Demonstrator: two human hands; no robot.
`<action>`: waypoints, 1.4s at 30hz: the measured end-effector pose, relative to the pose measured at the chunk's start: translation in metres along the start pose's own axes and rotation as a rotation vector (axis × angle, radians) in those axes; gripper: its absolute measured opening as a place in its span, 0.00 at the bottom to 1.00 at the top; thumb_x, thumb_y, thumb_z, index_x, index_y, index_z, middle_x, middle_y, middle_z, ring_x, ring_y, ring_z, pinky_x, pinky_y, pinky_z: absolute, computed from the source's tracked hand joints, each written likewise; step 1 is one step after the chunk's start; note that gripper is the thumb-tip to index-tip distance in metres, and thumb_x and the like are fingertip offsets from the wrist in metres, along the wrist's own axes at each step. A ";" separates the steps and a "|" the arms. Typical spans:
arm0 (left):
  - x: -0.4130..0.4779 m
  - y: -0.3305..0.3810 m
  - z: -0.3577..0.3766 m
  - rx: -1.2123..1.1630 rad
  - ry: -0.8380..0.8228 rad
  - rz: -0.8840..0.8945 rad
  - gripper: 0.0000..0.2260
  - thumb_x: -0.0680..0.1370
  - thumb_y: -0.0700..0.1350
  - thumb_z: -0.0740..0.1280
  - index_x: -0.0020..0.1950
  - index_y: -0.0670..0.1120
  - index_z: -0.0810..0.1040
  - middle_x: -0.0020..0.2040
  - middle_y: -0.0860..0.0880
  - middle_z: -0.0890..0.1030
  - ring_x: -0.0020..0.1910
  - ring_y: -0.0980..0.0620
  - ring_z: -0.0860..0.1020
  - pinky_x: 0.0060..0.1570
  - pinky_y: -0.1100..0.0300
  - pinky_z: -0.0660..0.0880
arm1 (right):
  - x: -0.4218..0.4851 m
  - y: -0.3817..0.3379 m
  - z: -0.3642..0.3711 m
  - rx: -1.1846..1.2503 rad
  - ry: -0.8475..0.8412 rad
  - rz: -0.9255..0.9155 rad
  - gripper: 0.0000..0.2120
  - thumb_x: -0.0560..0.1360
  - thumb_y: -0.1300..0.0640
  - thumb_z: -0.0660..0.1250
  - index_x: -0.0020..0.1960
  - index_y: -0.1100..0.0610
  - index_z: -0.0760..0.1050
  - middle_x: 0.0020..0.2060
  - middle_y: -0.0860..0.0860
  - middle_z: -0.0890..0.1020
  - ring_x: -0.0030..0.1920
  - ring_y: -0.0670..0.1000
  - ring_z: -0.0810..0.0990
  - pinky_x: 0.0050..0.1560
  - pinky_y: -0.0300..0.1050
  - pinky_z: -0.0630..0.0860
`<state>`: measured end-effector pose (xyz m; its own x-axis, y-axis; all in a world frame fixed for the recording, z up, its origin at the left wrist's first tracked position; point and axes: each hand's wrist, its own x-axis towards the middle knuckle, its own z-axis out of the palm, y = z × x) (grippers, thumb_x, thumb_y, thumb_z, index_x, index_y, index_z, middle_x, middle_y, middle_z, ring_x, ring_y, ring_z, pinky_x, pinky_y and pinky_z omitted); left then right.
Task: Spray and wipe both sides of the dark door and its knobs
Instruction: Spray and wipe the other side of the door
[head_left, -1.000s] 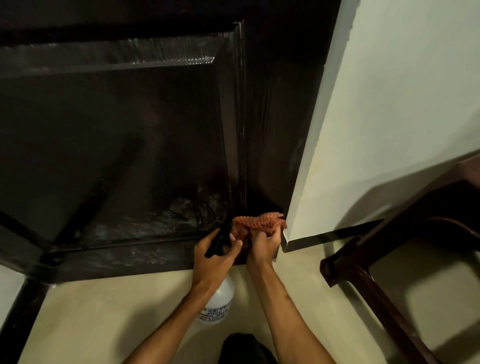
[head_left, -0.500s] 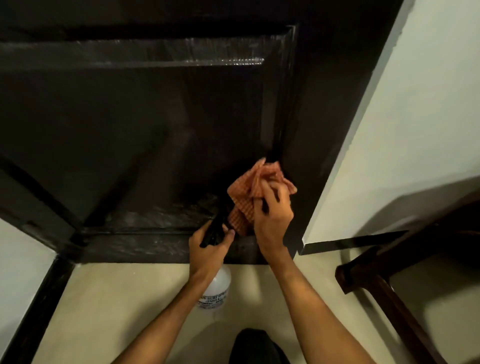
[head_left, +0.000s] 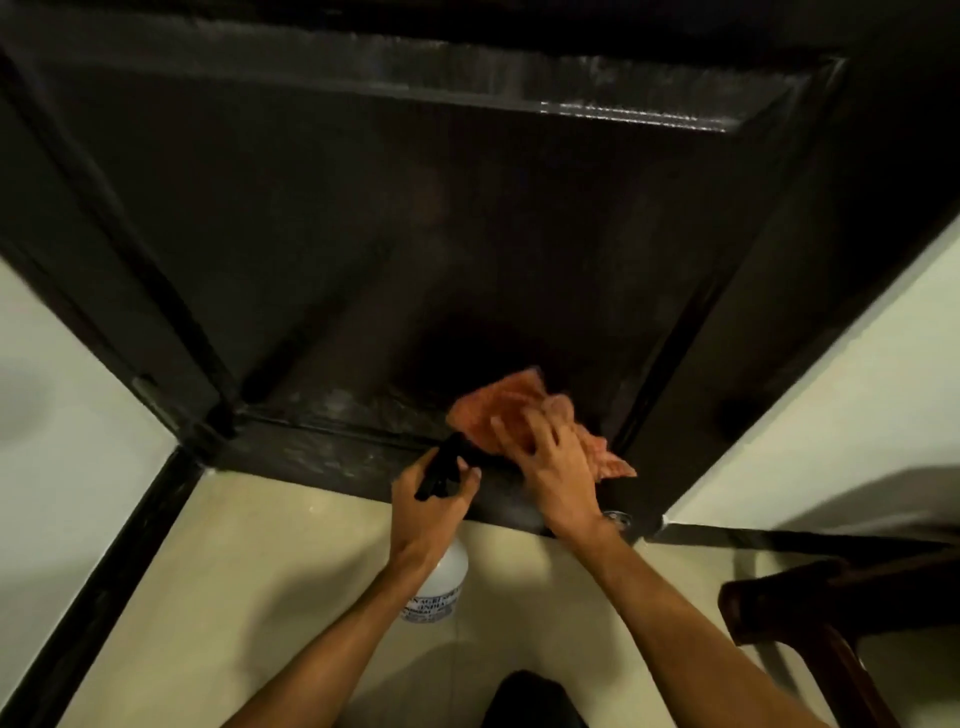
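The dark door (head_left: 415, 234) fills the upper view, its recessed lower panel glistening with wet streaks near the bottom rail. My right hand (head_left: 550, 462) presses a crumpled orange cloth (head_left: 498, 410) flat against the panel's lower right part. Just left of it, my left hand (head_left: 431, 499) grips the black trigger head of a white spray bottle (head_left: 441, 582), which hangs down over the floor. No knob is in view.
Pale walls flank the door on the left (head_left: 62, 389) and right (head_left: 831, 389), with black skirting (head_left: 104, 571) along the left floor edge. A dark wooden furniture piece (head_left: 810, 623) stands at the lower right. A small metal door stop (head_left: 618, 518) sits by my right wrist. Beige floor tiles (head_left: 260, 597) lie below.
My right hand moved the cloth from the door's bottom right corner up, then left and down onto the lower panel. The view shifted left. The left hand kept the bottle low.
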<state>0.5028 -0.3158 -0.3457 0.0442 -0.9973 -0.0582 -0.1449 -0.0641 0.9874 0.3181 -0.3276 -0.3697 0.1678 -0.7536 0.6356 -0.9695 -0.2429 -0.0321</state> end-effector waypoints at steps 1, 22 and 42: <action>0.004 0.000 -0.004 0.000 0.010 0.009 0.08 0.75 0.41 0.77 0.42 0.52 0.82 0.32 0.56 0.82 0.29 0.59 0.78 0.35 0.62 0.75 | -0.009 0.002 0.010 0.025 -0.142 0.000 0.18 0.80 0.58 0.68 0.69 0.53 0.77 0.65 0.53 0.70 0.64 0.60 0.74 0.66 0.59 0.76; 0.040 -0.054 -0.088 0.008 0.303 -0.059 0.11 0.74 0.42 0.79 0.42 0.56 0.80 0.36 0.56 0.82 0.37 0.66 0.81 0.42 0.62 0.76 | 0.097 -0.062 0.022 -0.283 0.063 -0.366 0.24 0.76 0.51 0.60 0.71 0.49 0.77 0.63 0.58 0.70 0.60 0.59 0.69 0.51 0.56 0.64; 0.093 -0.094 -0.215 -0.014 0.431 0.152 0.07 0.73 0.45 0.78 0.48 0.47 0.83 0.37 0.55 0.83 0.33 0.55 0.81 0.39 0.57 0.80 | 0.140 -0.185 0.124 -0.446 -0.416 -0.796 0.23 0.76 0.57 0.57 0.68 0.57 0.79 0.62 0.55 0.77 0.60 0.59 0.71 0.54 0.52 0.72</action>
<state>0.7334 -0.3949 -0.4117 0.4312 -0.8895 0.1512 -0.1681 0.0855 0.9821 0.5431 -0.4638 -0.3699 0.7633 -0.6457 0.0229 -0.5117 -0.5826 0.6315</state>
